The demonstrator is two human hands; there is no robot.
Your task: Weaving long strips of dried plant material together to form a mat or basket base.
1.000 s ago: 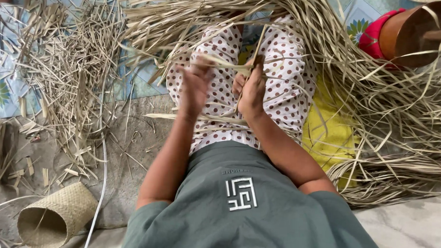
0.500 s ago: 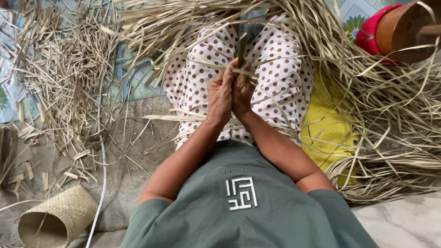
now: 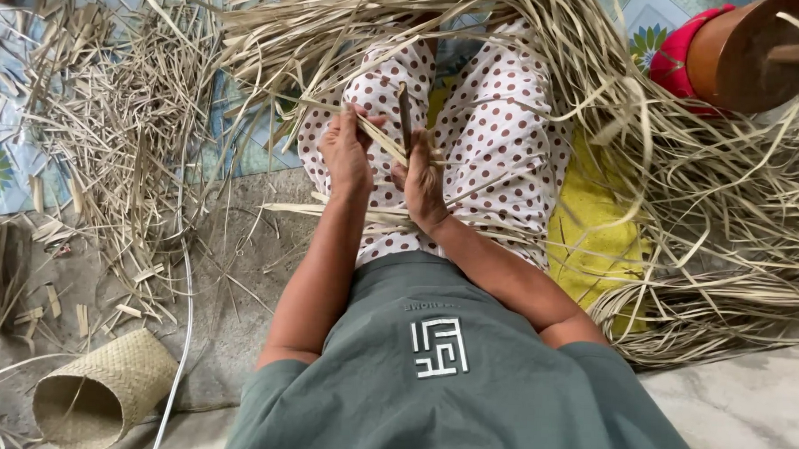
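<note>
My left hand [image 3: 347, 156] has its grip closed around a pale dried leaf strip [image 3: 380, 137], fingers curled over it just above my lap. My right hand [image 3: 421, 177] sits right beside it, its grip closed on a thin dark blade-like tool [image 3: 404, 118] that stands nearly upright, its tip pointing away from me. The strip runs slantwise from my left hand across to the tool, and the two hands are almost touching over it.

Both hands rest over my legs in white trousers with brown dots [image 3: 500, 139]. More loose strips lie across my thighs. A yellow cloth [image 3: 594, 240] lies just beside my right leg. A big heap of dried leaves [image 3: 701, 200] spreads ahead of me and round to my right. On my left, short cut scraps [image 3: 110, 144] litter the patterned floor mat [image 3: 3, 158]. A small woven basket [image 3: 101, 391] lies on its side near my left elbow. A round brown wooden piece [image 3: 751, 51] with red cloth beside it stands at the far right.
</note>
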